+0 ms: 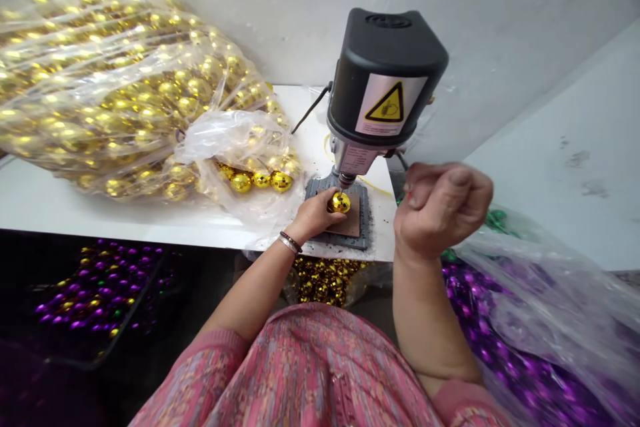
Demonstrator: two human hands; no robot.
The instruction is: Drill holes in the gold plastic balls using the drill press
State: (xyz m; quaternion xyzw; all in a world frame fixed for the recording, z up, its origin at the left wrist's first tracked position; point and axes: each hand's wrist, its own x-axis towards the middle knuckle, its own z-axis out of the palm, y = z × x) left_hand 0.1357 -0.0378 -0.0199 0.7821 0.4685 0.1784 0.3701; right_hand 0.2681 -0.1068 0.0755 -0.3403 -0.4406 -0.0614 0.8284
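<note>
Left hand (315, 217) pinches one gold mirror ball (339, 203) under one drill press (383, 80); right hand (443, 210) curled shut, contents unseen.

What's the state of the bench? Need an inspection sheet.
surface: white table, dark specks around the drill base
job's things: gold ball under the bit of the bench drill, above a brown pad
clutter: bulging plastic bag of gold balls, loose gold balls beside it
hands: left hand holds the ball; right hand raised in a fist beside the drill
cables: black cable behind the drill, yellow wire on the table
surroundings: purple balls in plastic at right, gold balls below the table edge, white wall
</note>
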